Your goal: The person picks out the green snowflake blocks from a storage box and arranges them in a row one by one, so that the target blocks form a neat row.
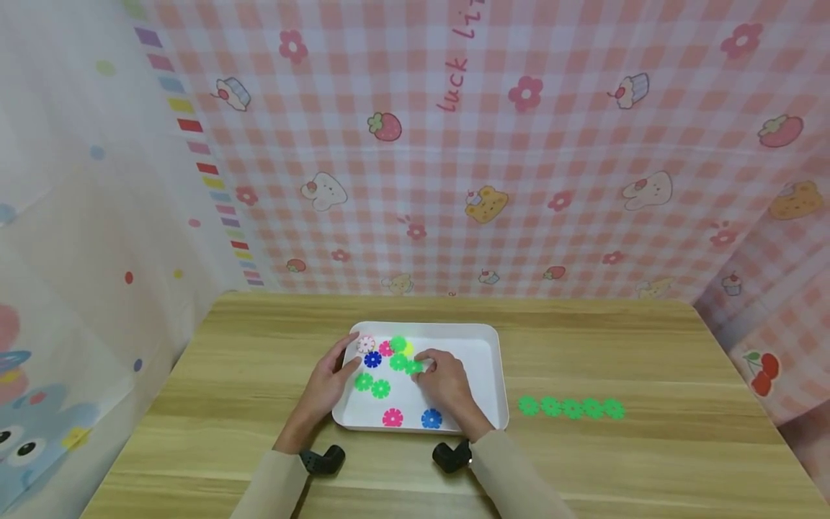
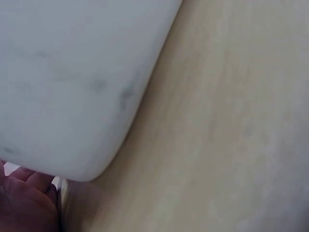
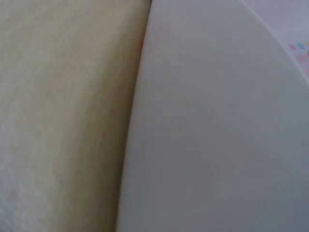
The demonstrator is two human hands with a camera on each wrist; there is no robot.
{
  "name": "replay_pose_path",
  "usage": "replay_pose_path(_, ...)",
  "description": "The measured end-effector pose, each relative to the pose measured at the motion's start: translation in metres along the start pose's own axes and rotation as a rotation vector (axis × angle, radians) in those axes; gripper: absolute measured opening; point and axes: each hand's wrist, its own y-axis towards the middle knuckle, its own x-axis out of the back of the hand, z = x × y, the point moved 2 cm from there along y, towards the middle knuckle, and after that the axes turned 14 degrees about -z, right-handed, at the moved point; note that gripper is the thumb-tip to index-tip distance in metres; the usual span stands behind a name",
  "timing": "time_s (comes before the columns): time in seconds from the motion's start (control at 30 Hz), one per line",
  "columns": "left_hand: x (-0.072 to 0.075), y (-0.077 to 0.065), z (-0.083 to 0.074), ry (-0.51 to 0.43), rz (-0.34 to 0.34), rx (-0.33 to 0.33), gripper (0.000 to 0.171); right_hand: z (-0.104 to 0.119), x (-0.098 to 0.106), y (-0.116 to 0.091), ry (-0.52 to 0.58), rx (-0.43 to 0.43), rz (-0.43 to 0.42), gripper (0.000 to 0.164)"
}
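Note:
My right hand [image 1: 446, 378] is over the white tray [image 1: 480, 360], thumb and forefinger pinching a green notched disc [image 1: 413, 368] at its edge. That disc adjoins a second green disc [image 1: 398, 362]. My left hand [image 1: 329, 378] rests at the tray's left rim, fingers extended toward the back corner and thumb over the inside. By its thumb lie a dark blue disc [image 1: 372, 360] and a pale pink-white disc [image 1: 366, 344]. In the left wrist view, part of the left hand [image 2: 29, 203] shows under the tray's corner. The right wrist view shows the tray's wall [image 3: 203, 125], with that hand hidden.
Also in the tray are a touching pair of green discs [image 1: 380, 388], a pink disc [image 1: 392, 417], a blue disc [image 1: 431, 418] and a yellow disc [image 1: 408, 349]. A row of several green discs [image 1: 572, 409] lies on the wooden table [image 1: 648, 461] to the right.

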Motion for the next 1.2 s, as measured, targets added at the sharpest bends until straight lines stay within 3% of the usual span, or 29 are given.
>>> replay_pose_path(0.63, -0.0013, -0.0005, 0.0004, 0.004, -0.009, -0.011, 0.048, 0.0004, 0.0008, -0.001, -0.008, 0.003, -0.014, 0.027)
replay_pose_path(1.2, -0.0007, -0.0006, -0.0008, -0.004, 0.0, -0.01, 0.048, 0.0046, 0.0036, -0.0026, 0.06, 0.071, 0.012, 0.018)
